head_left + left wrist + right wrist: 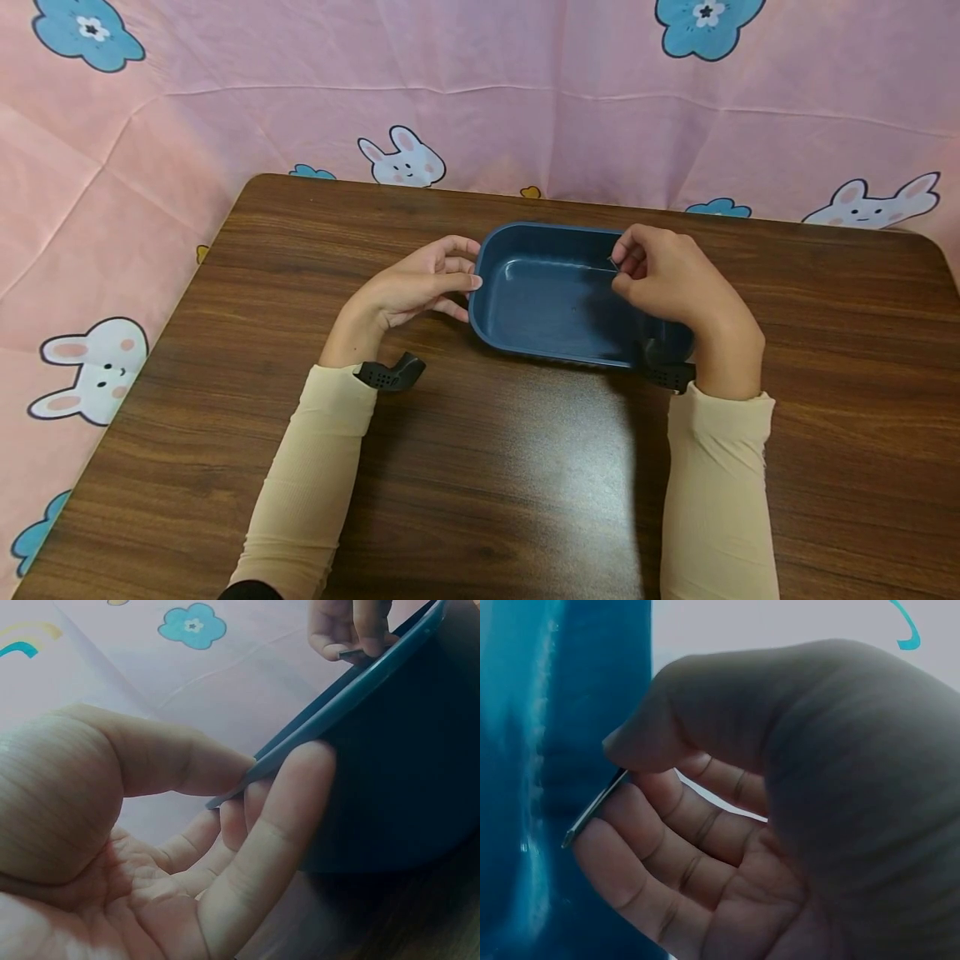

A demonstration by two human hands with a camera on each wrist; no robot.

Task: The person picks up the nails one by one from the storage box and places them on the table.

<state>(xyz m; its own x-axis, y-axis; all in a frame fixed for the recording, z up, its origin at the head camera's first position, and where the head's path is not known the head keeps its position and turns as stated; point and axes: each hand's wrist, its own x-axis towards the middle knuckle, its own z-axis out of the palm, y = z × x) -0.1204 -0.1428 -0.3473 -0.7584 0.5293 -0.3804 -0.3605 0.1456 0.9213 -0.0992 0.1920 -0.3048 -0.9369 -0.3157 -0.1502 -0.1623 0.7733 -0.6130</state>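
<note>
A blue rectangular plastic basin (555,308) with rounded corners stands on the table. At its left end my left hand (420,283) holds the rim (300,739), thumb on the upper side and fingers against the outside. Over the basin's right part, my right hand (667,275) pinches a small, thin, dark metal piece (592,810) between thumb and fingers. Its slender tip sticks out past the fingertips, close to the basin's wall in the right wrist view. The rest of the piece is hidden by the fingers, and its kind I cannot tell.
The brown wood-grain table (525,467) has rounded far corners. Behind and to the left hangs a pink cloth (495,50) printed with rabbits and blue flowers. A black wrist device (390,372) juts from the left cuff, with a similar one (667,375) on the right.
</note>
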